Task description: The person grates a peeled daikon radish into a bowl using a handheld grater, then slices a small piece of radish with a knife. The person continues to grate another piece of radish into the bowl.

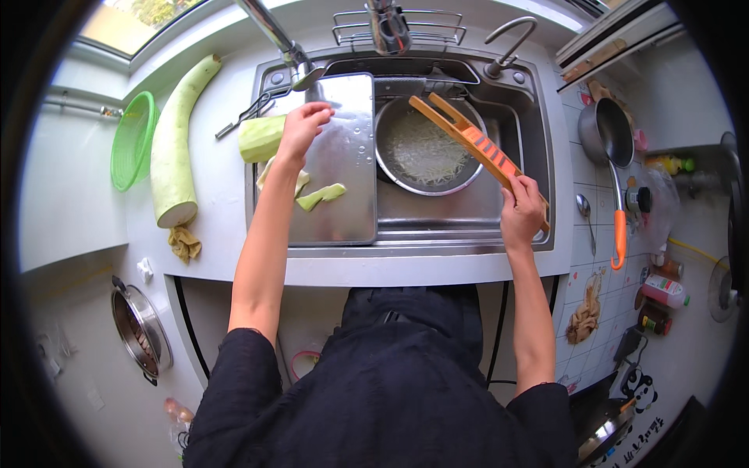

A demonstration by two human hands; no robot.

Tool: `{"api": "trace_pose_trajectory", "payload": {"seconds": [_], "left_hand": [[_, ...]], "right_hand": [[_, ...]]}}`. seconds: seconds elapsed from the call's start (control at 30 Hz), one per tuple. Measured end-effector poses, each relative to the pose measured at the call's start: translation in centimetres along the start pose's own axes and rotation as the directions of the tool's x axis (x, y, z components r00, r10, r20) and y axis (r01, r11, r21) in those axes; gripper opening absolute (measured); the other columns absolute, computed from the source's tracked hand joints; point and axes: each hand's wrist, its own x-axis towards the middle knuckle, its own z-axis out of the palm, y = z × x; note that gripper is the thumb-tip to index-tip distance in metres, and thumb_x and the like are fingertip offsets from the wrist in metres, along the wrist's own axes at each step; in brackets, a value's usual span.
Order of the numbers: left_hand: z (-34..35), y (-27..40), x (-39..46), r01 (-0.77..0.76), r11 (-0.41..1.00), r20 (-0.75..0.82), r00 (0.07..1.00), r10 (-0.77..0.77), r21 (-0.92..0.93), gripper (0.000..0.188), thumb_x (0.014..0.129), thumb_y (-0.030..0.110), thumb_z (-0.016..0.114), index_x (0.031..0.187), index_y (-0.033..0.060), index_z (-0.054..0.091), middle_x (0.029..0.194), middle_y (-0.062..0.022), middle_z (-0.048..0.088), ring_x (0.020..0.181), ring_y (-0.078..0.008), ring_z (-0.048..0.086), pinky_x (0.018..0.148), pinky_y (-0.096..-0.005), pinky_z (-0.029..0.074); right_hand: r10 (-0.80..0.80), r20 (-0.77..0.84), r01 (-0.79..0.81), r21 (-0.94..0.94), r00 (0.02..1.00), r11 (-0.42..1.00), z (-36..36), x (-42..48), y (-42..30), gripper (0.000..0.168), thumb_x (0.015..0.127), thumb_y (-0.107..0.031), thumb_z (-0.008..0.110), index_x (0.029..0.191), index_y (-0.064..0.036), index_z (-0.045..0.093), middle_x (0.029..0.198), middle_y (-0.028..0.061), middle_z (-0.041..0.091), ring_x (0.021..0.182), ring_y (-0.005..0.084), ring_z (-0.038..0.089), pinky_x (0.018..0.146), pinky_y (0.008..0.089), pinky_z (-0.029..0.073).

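My right hand [522, 212] grips the near end of a wooden grater [483, 149] with an orange slotted panel. It slants over a round metal pot [383, 167] in the sink, where pale vegetable shreds [430, 155] lie in water. My left hand [303, 130] hovers over a metal cutting board [345, 222], its fingers loosely bent and nothing visible in them. Just left of that hand lies a peeled piece of pale green gourd [257, 139], its right end hidden by the hand. Cut peel pieces [320, 197] rest lower on the board, some partly behind my forearm.
On the left counter are a long uncut gourd length [175, 146], a green plastic basket [134, 140] and a peeler [243, 115]. Faucets [301, 70] overhang the sink [445, 213]. A saucepan [605, 131] with an orange handle and a spoon [585, 210] lie on the right.
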Motion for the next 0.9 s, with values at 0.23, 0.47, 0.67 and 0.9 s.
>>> {"api": "trace_pose_trajectory", "payload": {"seconds": [0.23,0.47,0.67,0.9], "left_hand": [[-0.4,-4.8,-6.3,-0.268,0.834,0.009,0.953,0.302,0.483,0.025,0.086,0.009,0.062,0.108,-0.0025,0.064,0.100,-0.0134,0.067,0.094,-0.0215,0.065,0.083,-0.0320,0.051],[-0.5,-7.1,-8.7,-0.232,0.855,0.010,0.966,0.257,0.463,0.026,0.088,0.008,0.060,0.112,-0.0025,0.063,0.106,-0.0131,0.065,0.093,-0.0209,0.063,0.081,-0.0315,0.050],[2.7,-7.4,-7.3,-0.289,0.850,0.128,0.957,0.259,0.441,0.026,0.089,0.009,0.060,0.112,-0.0028,0.063,0.104,-0.0119,0.066,0.098,-0.0199,0.062,0.085,-0.0312,0.049],[4.9,1.3,-12.4,-0.072,0.968,0.297,0.944,0.144,-0.240,0.032,0.094,0.017,0.057,0.122,0.0020,0.057,0.106,-0.0123,0.066,0.100,-0.0174,0.062,0.088,-0.0306,0.049]], "right_hand": [[0.029,-0.191,-0.043,-0.072,0.981,0.996,-2.6,-0.1,2.3,0.036,0.071,0.000,0.075,0.106,-0.005,0.067,0.098,0.0050,0.061,0.084,0.0268,0.061,0.072,0.0381,0.049],[0.304,-0.368,-0.361,-0.096,0.879,0.927,-5.0,-2.2,8.7,0.033,0.076,-0.002,0.071,0.108,-0.004,0.066,0.100,0.0061,0.058,0.090,0.0292,0.060,0.075,0.0393,0.049],[0.436,-0.225,-0.467,-0.109,0.872,0.878,-3.0,-3.8,11.5,0.033,0.076,0.000,0.069,0.108,-0.005,0.064,0.108,0.0088,0.053,0.105,0.0319,0.051,0.086,0.0430,0.044],[0.394,0.169,-0.413,0.098,0.904,0.905,-8.2,-2.8,6.7,0.031,0.077,-0.017,0.074,0.106,-0.006,0.067,0.114,0.0108,0.055,0.108,0.0293,0.053,0.091,0.0381,0.044]]}}
